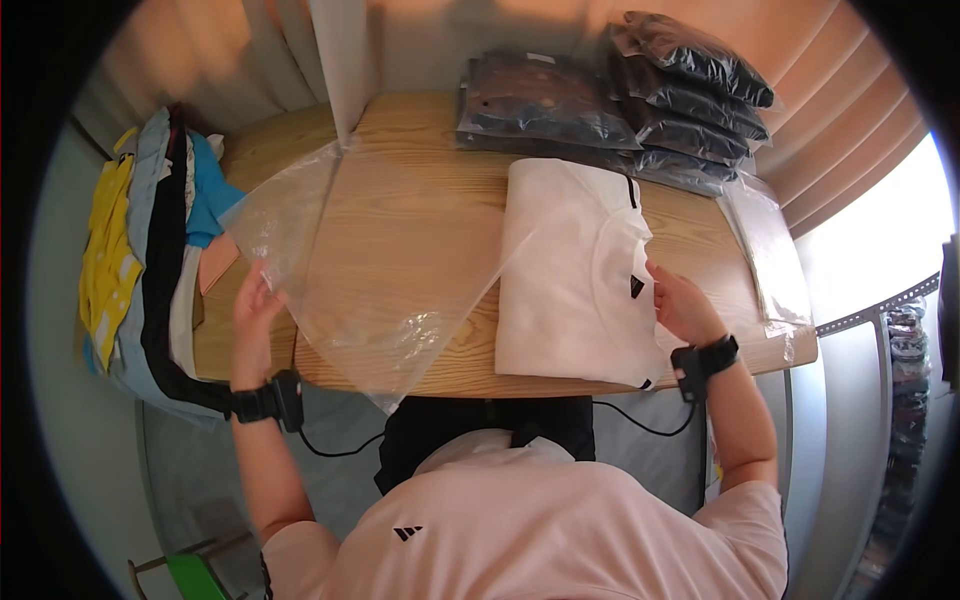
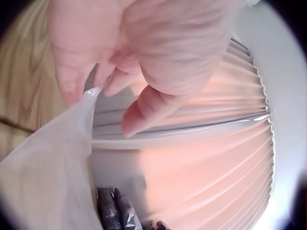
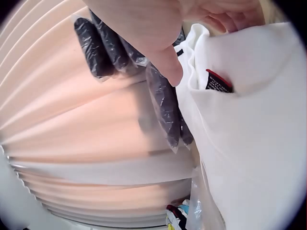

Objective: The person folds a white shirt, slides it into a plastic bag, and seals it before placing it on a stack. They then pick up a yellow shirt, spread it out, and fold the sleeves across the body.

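A large clear plastic bag (image 1: 400, 240) spreads over the left half of the table, its near corner hanging at the front edge. My left hand (image 1: 258, 305) holds the bag's left edge; in the left wrist view, the film (image 2: 62, 143) runs up between the fingers while the thumb (image 2: 144, 112) stands apart. To the right lies a folded white shirt (image 1: 565, 270) with a dark neck label (image 3: 219, 82). My right hand (image 1: 688, 308) grips its right edge near the collar, thumb (image 3: 169, 67) on one side and fingers (image 3: 235, 19) on the other.
Bagged dark garments (image 1: 690, 95) are stacked at the back right, with another bagged pile (image 1: 545, 100) beside them. Flat clear bags (image 1: 770, 255) lie at the right edge. Loose clothes (image 1: 150, 250) hang over the left side. Pleated curtains (image 2: 206, 163) close off the back.
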Motion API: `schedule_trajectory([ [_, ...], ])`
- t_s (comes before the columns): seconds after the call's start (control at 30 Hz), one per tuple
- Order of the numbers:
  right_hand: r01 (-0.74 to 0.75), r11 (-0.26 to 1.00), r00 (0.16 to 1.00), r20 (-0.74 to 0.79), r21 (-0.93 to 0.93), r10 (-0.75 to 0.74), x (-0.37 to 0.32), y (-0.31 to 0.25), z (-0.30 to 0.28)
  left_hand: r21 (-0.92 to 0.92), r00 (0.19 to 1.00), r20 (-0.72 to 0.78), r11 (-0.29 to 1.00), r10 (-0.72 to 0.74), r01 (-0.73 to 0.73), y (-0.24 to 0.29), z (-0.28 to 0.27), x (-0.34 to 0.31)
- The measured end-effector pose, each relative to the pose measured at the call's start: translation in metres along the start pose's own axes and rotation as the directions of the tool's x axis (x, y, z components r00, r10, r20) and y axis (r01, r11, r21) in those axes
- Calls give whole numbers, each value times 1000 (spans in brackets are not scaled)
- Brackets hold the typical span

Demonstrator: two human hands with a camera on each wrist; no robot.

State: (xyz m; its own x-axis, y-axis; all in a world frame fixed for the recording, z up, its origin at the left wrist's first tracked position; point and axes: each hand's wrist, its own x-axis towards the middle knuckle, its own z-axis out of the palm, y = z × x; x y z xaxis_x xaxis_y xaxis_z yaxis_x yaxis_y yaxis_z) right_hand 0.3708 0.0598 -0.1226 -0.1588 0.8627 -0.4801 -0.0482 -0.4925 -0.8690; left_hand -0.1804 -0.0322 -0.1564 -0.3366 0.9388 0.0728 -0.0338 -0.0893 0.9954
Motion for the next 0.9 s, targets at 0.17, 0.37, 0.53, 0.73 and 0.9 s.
schedule_trajectory([
  [0.17,-190,973,980,-87,-132,180,12,-34,26,37,999,5,998,-53,53,17,-20,1],
  [0.37,-129,956,990,18,-263,139,32,-32,38,702,951,197,643,236,-305,39,27,-68],
  [0.53,-167,983,983,93,73,160,32,-26,39,680,888,440,596,134,-426,37,87,-112],
  [0.73,-17,973,992,124,232,-13,13,0,6,761,894,428,483,128,-434,8,112,-118],
  [0.9,26,958,996,72,287,-49,-13,11,-28,782,896,375,438,237,-443,4,119,-114],
])
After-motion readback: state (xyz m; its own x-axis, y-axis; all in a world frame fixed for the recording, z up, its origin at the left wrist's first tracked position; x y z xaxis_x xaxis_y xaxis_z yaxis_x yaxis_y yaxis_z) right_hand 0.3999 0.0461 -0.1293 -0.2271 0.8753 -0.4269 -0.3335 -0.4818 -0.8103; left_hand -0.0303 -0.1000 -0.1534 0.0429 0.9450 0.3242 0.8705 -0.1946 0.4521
